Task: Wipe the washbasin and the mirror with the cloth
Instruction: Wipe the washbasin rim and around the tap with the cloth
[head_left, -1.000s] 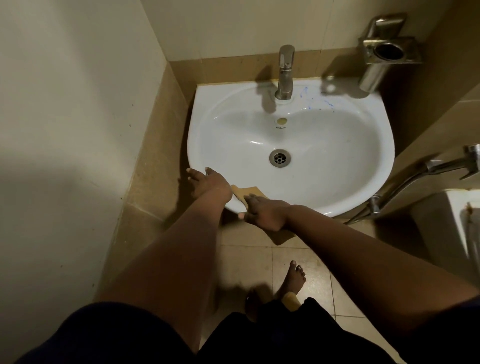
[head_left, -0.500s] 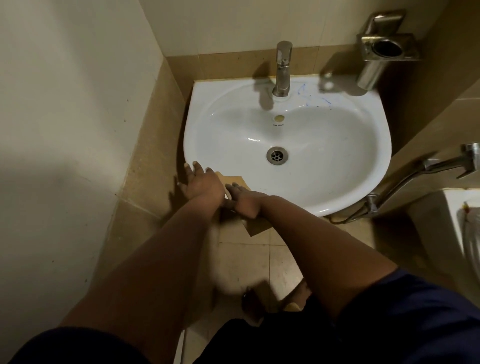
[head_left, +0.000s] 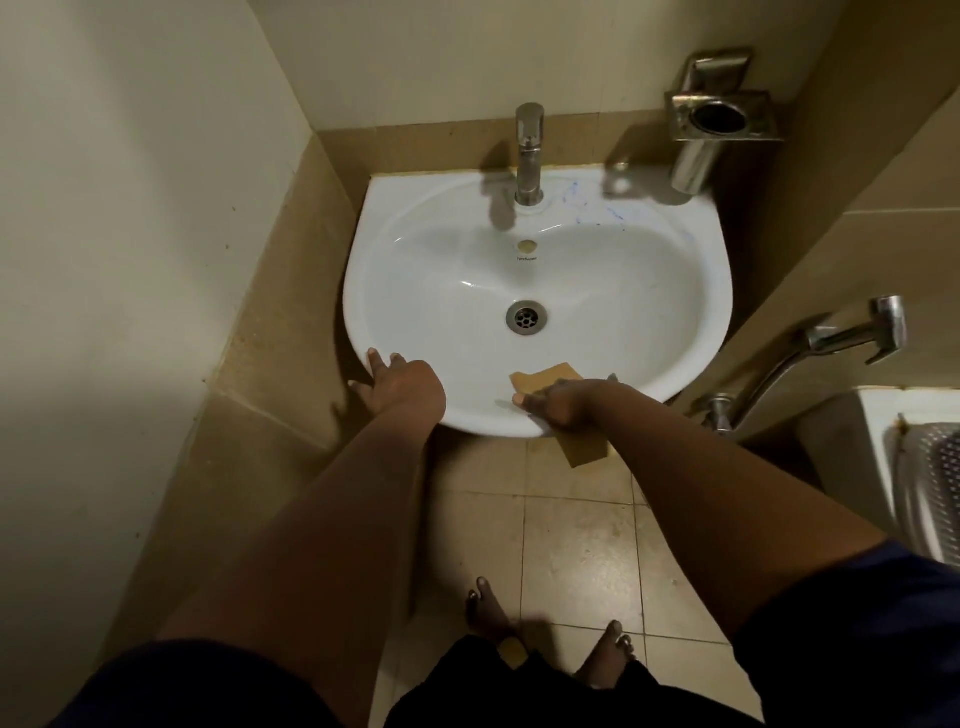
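A white washbasin (head_left: 649, 291) hangs on the tiled wall, with a chrome tap (head_left: 529, 156) at its back and a drain (head_left: 526, 317) in the bowl. Faint blue marks show on the rim right of the tap. My right hand (head_left: 563, 402) presses a tan cloth (head_left: 545, 376) over the basin's front rim; one end lies inside the bowl, the other hangs below the edge. My left hand (head_left: 402, 387) rests flat on the front left rim, fingers spread, holding nothing. No mirror is in view.
A steel holder (head_left: 719, 122) is fixed to the wall at the back right. A chrome hand sprayer with hose (head_left: 852, 338) hangs to the right, above a white fixture (head_left: 883, 415). Walls close in on the left. My bare feet (head_left: 488, 608) stand on the tiled floor.
My right hand has slid the cloth rightwards along the front rim, away from my left hand. My left hand stays on the front left rim.
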